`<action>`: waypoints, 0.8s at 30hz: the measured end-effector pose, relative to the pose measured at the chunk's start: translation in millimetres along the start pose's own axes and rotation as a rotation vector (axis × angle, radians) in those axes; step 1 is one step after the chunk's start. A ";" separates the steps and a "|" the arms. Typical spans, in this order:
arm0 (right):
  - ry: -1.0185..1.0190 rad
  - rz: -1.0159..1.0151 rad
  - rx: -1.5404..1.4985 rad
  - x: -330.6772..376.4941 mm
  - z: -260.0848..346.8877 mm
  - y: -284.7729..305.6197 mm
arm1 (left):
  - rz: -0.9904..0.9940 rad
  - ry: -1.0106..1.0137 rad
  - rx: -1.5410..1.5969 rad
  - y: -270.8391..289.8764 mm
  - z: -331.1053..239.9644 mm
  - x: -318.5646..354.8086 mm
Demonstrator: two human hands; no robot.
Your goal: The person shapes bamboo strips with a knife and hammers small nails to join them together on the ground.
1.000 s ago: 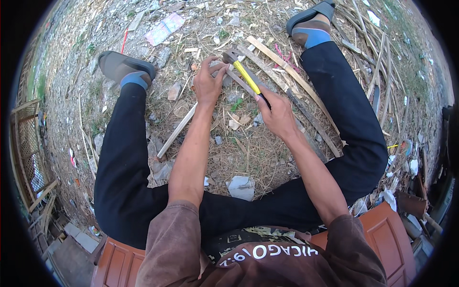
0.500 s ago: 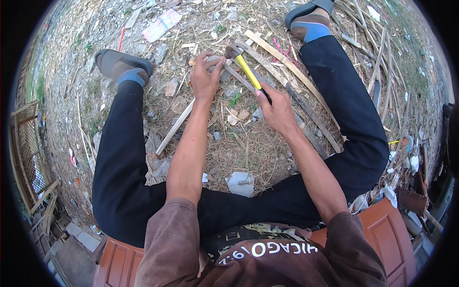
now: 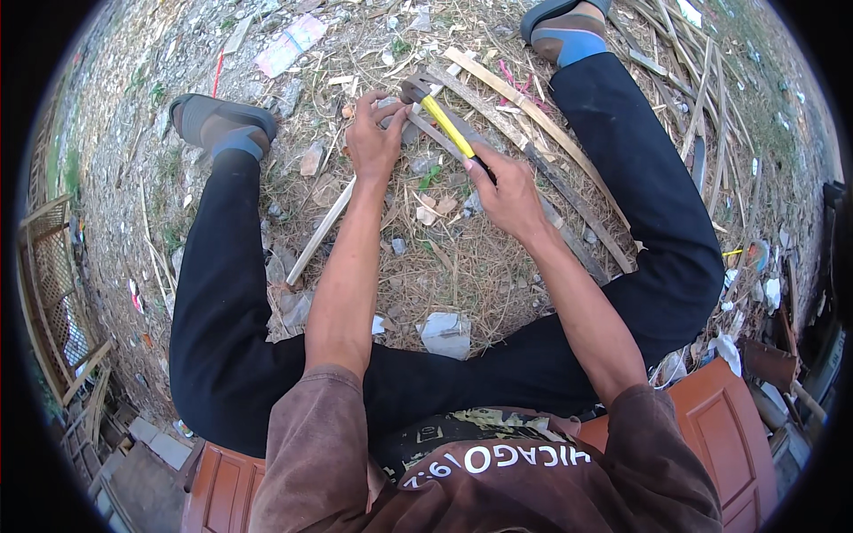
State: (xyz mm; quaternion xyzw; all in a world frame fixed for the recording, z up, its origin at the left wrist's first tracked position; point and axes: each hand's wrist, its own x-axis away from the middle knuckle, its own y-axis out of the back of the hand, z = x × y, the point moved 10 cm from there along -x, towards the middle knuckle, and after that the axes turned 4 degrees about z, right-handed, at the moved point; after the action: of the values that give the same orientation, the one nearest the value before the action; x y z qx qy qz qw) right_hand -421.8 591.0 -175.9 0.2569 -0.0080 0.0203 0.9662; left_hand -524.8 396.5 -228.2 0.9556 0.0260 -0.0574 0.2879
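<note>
My right hand (image 3: pixel 508 191) is wrapped round the black grip of a hammer (image 3: pixel 446 126) with a yellow shaft. The hammer's dark head lies just above and beside the fingertips of my left hand (image 3: pixel 373 142). Those left fingers are pinched together, and whatever is between them is too small to make out. Under the hammer, a narrow grey wooden strip (image 3: pixel 434 131) slants toward my right hand. A pale wooden strip (image 3: pixel 322 233) runs partly beneath my left forearm.
Long wooden slats (image 3: pixel 524 102) lie right of the hammer, with a heap of thin strips (image 3: pixel 702 98) beyond my right leg. Stones, a whitish block (image 3: pixel 446 335) and dry grass cover the ground between my legs. A reddish-brown panelled board (image 3: pixel 720 435) is beneath me.
The hammer head has shifted slightly left, close over my left fingertips. My left hand keeps its pinch, and the whole view has moved a little.
</note>
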 end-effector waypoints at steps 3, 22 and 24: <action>0.035 -0.008 0.001 0.3 1.3 -2.3 | 0.022 0.064 0.014 -1.8 1.9 0.4; 0.105 -0.024 0.131 -2.7 12.6 -5.2 | -0.019 -0.013 0.018 -1.4 6.4 -0.4; 0.075 -0.018 0.115 -2.3 10.1 -2.5 | -0.012 -0.022 0.061 -3.6 6.6 -2.1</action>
State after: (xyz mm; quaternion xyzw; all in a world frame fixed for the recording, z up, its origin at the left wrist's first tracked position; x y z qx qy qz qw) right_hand -424.1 583.8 -168.4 0.3110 0.0319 0.0216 0.9496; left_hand -527.8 395.8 -235.4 0.9631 0.0266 -0.0702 0.2585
